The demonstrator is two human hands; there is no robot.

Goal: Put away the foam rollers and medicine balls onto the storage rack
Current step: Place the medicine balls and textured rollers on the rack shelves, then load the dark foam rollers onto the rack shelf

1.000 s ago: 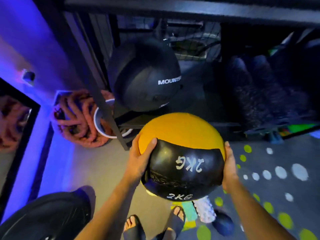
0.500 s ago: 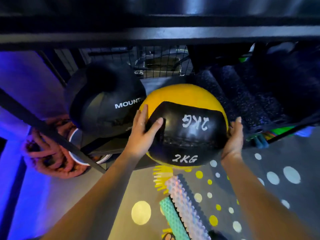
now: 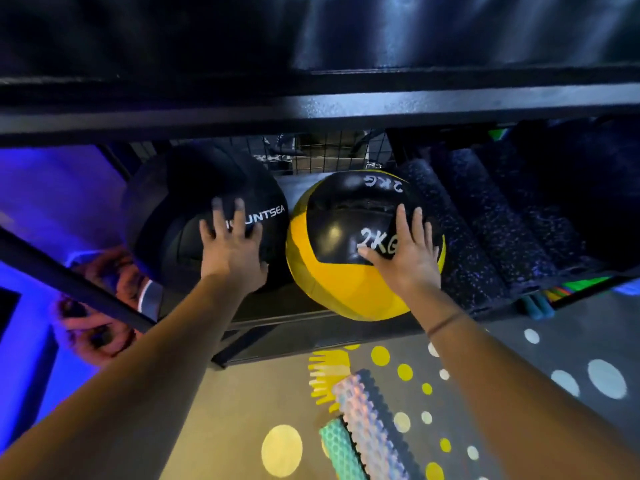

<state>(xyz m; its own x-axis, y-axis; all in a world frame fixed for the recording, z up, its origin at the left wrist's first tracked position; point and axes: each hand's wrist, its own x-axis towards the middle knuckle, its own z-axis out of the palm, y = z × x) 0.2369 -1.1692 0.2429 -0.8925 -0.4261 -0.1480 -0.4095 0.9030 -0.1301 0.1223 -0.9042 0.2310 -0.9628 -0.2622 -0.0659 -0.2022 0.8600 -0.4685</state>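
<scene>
Left hand (image 3: 232,250) fingers spread on black ball (image 3: 194,209), right hand (image 3: 407,252) splayed on yellow ball (image 3: 346,289)

The yellow medicine ball (image 3: 346,289) has gone from being carried onto the shelf (image 3: 298,185), at 3 o'clock of the black ball (image 3: 180,209). The left hand (image 3: 232,247) has moved onto the black ball, fingers spread. The right hand (image 3: 405,258) now lies flat on the yellow ball's front.

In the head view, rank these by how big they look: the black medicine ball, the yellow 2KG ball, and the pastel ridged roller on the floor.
1. Black medicine ball and yellow 2KG ball: about equal, so not ranked; the black one is partly hidden.
2. Pastel ridged roller: smaller, though the frame edge cuts it off.
</scene>
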